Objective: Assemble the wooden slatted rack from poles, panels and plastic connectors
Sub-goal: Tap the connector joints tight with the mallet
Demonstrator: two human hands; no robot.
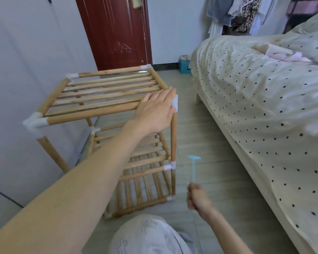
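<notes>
Now we judge the step in hand to be tapping the joints home, so we should brace the rack (106, 99) firmly from above and strike squarely down on each plastic connector rather than on the wood, checking that the poles stay plumb. Our left hand (155, 111) lies flat with fingers straight across the top tier's near right corner, fingertips touching the white connector (175, 103) there. Below and to its right, our right hand (197, 197) is closed around the handle of a small blue hammer (193, 166), head raised, apart from the rack on the floor.
</notes>
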